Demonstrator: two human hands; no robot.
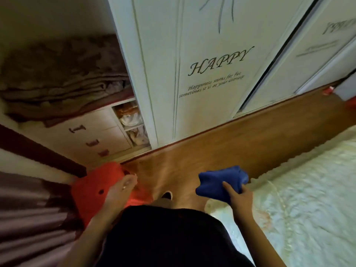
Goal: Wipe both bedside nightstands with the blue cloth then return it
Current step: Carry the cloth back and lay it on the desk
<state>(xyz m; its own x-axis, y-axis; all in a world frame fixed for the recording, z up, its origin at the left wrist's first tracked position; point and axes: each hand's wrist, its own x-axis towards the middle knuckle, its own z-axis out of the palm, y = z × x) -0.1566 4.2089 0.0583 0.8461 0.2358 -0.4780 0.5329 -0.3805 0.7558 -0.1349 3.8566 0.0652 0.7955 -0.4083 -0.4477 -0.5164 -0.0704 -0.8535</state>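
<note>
My right hand point(238, 197) grips a bunched blue cloth point(219, 183), held in the air above the wooden floor beside the bed's edge. My left hand point(123, 186) hangs low at my left side with its fingers extended and loosely apart, holding nothing, over a red fuzzy thing point(96, 186). No nightstand top shows clearly in this view; the frame is blurred by motion.
A white wardrobe door point(202, 74) with "HAPPY" lettering stands ahead. A white drawer unit point(92, 132) with folded blankets point(57, 78) on it sits at the left. The bed with a pale quilt point(300, 189) fills the right. A strip of wooden floor point(212, 151) runs between them.
</note>
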